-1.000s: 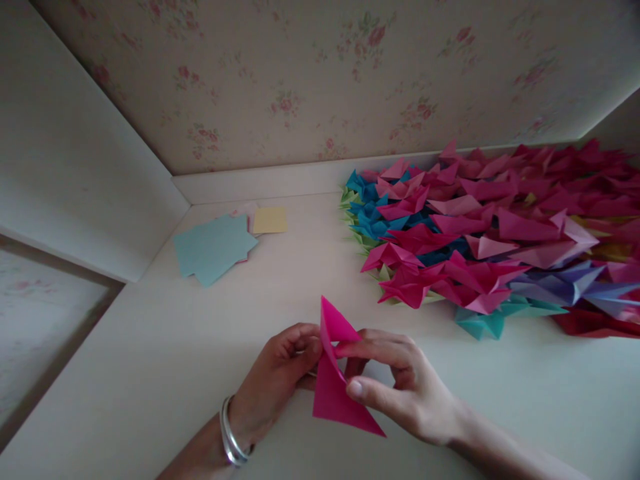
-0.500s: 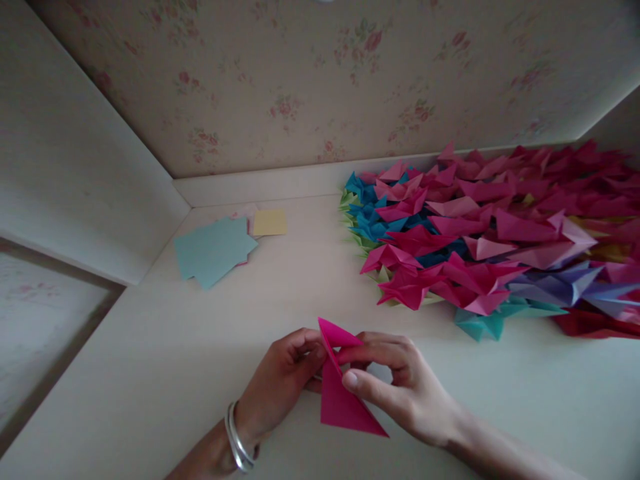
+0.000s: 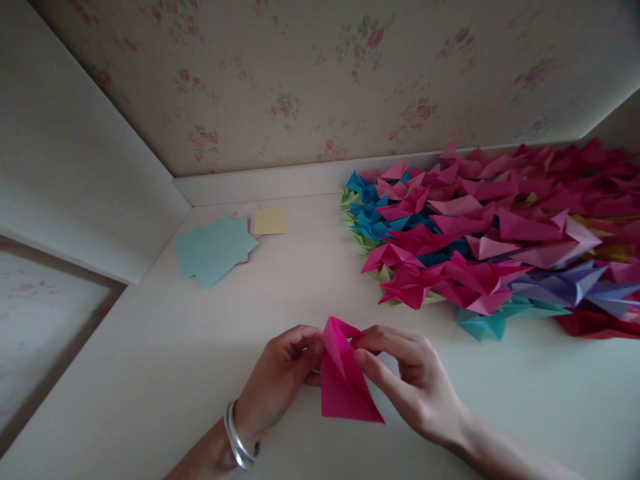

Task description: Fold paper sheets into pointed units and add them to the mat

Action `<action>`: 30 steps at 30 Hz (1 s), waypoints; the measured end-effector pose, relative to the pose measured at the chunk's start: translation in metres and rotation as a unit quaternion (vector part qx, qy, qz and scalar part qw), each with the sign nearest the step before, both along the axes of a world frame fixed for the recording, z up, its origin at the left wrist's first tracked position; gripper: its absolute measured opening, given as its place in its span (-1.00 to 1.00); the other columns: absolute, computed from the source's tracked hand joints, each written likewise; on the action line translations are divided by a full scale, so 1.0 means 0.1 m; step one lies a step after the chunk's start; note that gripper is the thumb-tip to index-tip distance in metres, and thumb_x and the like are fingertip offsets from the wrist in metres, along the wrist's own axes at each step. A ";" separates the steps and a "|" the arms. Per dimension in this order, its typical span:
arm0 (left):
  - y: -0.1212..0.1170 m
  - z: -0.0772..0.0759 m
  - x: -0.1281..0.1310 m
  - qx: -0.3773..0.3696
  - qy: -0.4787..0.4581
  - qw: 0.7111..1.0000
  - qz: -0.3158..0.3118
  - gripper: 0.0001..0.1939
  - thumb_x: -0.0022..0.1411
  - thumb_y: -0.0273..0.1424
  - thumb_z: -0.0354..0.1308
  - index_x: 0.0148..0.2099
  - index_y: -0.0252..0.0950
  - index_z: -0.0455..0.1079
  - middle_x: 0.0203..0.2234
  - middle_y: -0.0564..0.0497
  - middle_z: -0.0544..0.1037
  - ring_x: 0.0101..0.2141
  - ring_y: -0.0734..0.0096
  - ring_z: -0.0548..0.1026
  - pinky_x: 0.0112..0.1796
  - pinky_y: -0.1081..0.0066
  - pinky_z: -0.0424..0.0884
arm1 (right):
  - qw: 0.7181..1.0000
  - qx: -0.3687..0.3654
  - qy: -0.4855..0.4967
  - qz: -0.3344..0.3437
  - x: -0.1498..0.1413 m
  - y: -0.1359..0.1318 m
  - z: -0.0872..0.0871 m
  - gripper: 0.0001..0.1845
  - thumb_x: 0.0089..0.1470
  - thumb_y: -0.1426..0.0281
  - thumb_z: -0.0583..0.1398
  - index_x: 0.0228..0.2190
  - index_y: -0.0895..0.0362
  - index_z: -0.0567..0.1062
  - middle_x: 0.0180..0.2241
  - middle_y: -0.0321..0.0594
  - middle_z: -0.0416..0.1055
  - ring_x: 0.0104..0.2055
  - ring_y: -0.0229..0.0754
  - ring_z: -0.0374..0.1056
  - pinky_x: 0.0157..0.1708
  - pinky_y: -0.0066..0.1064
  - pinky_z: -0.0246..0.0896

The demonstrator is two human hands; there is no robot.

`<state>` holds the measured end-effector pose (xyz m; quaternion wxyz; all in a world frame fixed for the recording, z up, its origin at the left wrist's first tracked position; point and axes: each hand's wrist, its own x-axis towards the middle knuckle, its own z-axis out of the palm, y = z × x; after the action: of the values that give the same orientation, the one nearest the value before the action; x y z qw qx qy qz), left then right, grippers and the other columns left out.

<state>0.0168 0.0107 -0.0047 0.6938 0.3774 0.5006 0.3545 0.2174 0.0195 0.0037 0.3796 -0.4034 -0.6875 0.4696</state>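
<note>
Currently, left hand [image 3: 283, 373]: its grip is closed on the left edge of the pink paper [image 3: 347, 390], thumb in front; we cannot see every fingertip, so we cannot judge how firmly it holds. Weak support there could let the sheet swivel.
Right hand [image 3: 423, 383]: its grip pinches the upper right side between thumb and forefinger. If we press or tug unevenly, we may tear the edge or leave a stray crease.
Pink paper: it is between both hands, partly folded, with a pointed flap at the top and a long corner aimed low and right. We cannot tell if that corner meets the worktop [image 3: 165, 353]; if it does, pushing down could bend it.
Bangles [image 3: 237, 437]: they circle the left wrist, apart from the paper; a low sweep could catch a loose corner.
Teal sheets [image 3: 215, 250]: they lie overlapped beyond the left hand, near the yellow sheet [image 3: 271, 221]; our sleeve or wrist brushing them could scatter the stack.
Folded pieces [image 3: 450, 227]: they crowd together beyond the right hand, and a careless reach could crush their thin points.
</note>
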 end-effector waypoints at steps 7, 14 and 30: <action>0.02 0.00 -0.01 0.002 0.050 0.997 0.058 -0.76 0.19 -0.25 0.33 -0.18 -0.32 0.53 -0.31 -0.04 0.65 -0.32 0.33 0.60 -0.29 0.41 0.55 | 0.992 0.085 -0.008 -0.088 0.00 -0.01 -0.11 -0.72 -0.02 0.60 0.21 -0.26 0.06 0.35 -0.26 -0.20 0.38 -0.25 -0.11 0.35 -0.27 -0.27 0.33; 0.00 -0.03 -0.02 0.005 0.027 0.999 0.042 -0.75 0.20 -0.24 0.32 -0.15 -0.29 0.58 -0.28 -0.05 0.66 -0.29 0.33 0.59 -0.25 0.41 0.55 | 0.988 0.115 -0.076 -0.071 -0.02 0.04 -0.19 -0.35 -0.13 0.64 0.18 0.03 0.01 0.28 0.00 -0.10 0.31 -0.10 -0.06 0.37 -0.13 -0.20 0.40; -0.04 -0.07 0.05 -0.055 -0.096 0.993 0.040 -0.68 0.08 -0.27 0.42 -0.15 -0.33 0.60 -0.34 -0.01 0.66 -0.31 0.36 0.56 -0.14 0.35 0.49 | 0.932 0.296 -0.189 -0.087 -0.05 0.01 -0.24 -0.44 0.07 0.52 0.15 0.12 0.12 0.24 0.02 0.09 0.38 0.02 0.15 0.35 -0.04 0.01 0.28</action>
<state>0.0220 0.0072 -0.0115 0.7434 0.2828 0.4652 0.3885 0.2127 0.0205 -0.0207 0.3843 -0.4121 -0.8166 0.1250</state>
